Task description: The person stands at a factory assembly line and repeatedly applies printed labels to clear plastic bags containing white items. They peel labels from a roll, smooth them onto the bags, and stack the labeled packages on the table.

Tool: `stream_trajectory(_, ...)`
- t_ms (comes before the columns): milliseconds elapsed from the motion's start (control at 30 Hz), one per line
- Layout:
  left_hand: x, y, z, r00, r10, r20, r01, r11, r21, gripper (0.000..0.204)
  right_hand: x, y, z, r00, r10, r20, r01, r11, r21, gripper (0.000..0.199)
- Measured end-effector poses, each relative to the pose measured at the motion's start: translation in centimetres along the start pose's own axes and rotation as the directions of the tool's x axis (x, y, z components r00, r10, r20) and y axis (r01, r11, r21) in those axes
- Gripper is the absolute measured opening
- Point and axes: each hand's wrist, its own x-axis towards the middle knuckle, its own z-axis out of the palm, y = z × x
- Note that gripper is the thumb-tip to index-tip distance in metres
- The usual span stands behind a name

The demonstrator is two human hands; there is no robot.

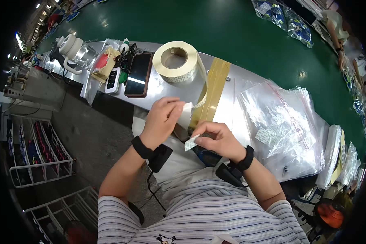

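Observation:
A large roll of white sticker labels (175, 75) rests on the metal table edge in front of me. Its loose printed strip (205, 91) curves down on the right side toward my left hand (162, 120). That hand is closed, with a white paper piece (186, 115) pinched at the fingertips. Lower and to the right, my right hand (219, 140) pinches a small printed label (191, 143) between thumb and finger. The two hands are apart. A dark item (205, 155) lies below the right hand, partly hidden by it.
Clear plastic bags (280, 134) lie stacked on the right. Brown tape (215, 89) crosses the metal surface (242, 77). To the left are a phone (139, 73), a small white device (113, 80), a box (105, 65) and a glass jug (83, 55). A green belt (223, 32) runs behind; wire racks (40, 150) stand left.

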Motion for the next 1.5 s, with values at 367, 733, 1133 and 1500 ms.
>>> stream_trajectory(367, 7.0, 2.4, 2.0, 0.891, 0.002, 0.455, -0.276, 0.796, 0.538, 0.031, 2.2, 2.6, 2.5, 0.925, -0.365, 0.101, 0.341, 0.685, -0.644, 0.009)
stream_trajectory(733, 7.6, 1.7, 1.4, 0.653, -0.382, 0.654, 0.731, 0.545, -0.411, 0.034, -1.2, 0.2, 3.5, 0.853, -0.375, 0.362, 0.423, 0.091, -0.902, 0.010)
stream_trajectory(1133, 1.1, 3.0, 0.2, 0.993, 0.014, -0.117, -0.016, 1.000, -0.018, 0.042, -5.4, -2.3, -0.2, 0.813, -0.578, -0.077, 0.209, 0.412, -0.887, 0.030)
stream_trajectory(1500, -1.3, 5.7, 4.8, 0.911, -0.181, 0.370, 0.362, 0.780, -0.511, 0.019, -8.7, -1.3, -0.6, 0.741, -0.410, -0.532, 0.197, 0.889, -0.412, 0.067)
